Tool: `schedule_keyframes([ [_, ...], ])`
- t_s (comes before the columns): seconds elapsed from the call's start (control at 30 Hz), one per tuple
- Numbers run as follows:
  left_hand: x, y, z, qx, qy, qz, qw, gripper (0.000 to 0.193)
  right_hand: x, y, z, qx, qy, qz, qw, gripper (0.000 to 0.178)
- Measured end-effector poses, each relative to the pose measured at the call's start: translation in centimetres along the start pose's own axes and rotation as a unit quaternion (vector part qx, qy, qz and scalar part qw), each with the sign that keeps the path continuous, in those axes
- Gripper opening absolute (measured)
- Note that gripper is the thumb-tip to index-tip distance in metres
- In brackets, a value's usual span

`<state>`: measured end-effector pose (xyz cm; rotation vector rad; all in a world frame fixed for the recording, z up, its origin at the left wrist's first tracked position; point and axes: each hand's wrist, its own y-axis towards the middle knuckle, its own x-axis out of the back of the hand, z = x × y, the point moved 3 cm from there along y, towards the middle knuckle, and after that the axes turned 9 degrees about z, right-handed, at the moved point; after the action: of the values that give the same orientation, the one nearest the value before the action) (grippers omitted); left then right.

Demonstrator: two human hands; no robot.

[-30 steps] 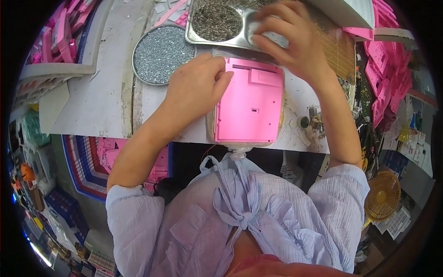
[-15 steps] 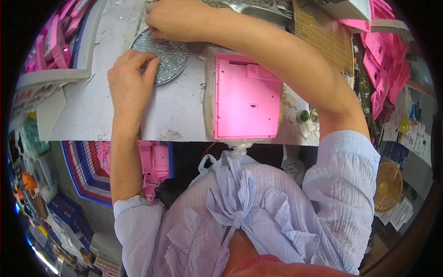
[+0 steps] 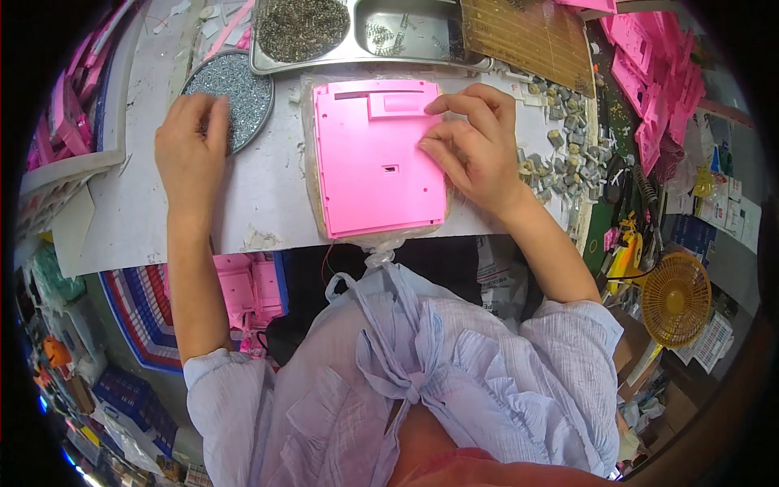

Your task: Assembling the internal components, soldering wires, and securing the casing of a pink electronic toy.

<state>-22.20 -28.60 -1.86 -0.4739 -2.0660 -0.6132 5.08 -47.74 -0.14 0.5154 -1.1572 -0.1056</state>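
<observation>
A pink plastic panel lies flat on a plastic-wrapped pad at the table's near edge. It has a slot, a raised rectangle near its far edge and small holes. My right hand hovers at its right side, thumb and index tips close together over the panel; anything between them is too small to make out. My left hand reaches over the near left rim of a round dish filled with tiny silvery metal pieces. Its fingers curl down into the pieces, and their tips are partly hidden.
Behind the panel sits a metal tray with small dark coiled parts. A brown ribbed board lies at the far right, with several small grey blocks below it. Pink parts fill both sides; a yellow fan stands at right.
My right hand has come back from the far left, beyond the dish, to the panel's right edge. My left hand stays at the dish. The whole view has shifted, showing more of the tray.
</observation>
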Motion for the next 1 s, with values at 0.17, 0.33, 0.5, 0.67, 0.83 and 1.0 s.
schedule_keyframes([
  [0.17,-1.0,-2.2,-9.2,-0.187,-0.091,0.104,0.973,0.011,-0.1,-0.4,-0.3,0.049,-0.01,-0.013,0.999,0.021],
  [0.33,-3.2,-3.9,-14.9,-0.302,-0.12,0.192,0.926,0.013,1.3,-0.5,-0.9,0.068,0.025,0.01,0.997,0.024],
  [0.5,-3.3,-4.5,-15.0,-0.11,-0.379,0.319,0.862,0.011,3.2,-0.9,1.2,0.004,0.258,0.032,0.965,0.028],
  [0.67,-3.6,-5.3,-15.0,0.099,-0.617,0.384,0.68,0.012,3.5,-0.6,2.6,0.003,0.304,0.005,0.953,0.026],
  [0.83,-3.1,-4.4,-14.1,0.133,-0.662,0.454,0.582,0.015,4.0,0.2,3.3,0.002,0.306,0.022,0.952,0.025],
  [1.0,-3.6,-4.6,-14.2,0.118,-0.655,0.413,0.622,0.017,4.2,0.2,3.8,0.01,0.233,0.013,0.972,0.024],
])
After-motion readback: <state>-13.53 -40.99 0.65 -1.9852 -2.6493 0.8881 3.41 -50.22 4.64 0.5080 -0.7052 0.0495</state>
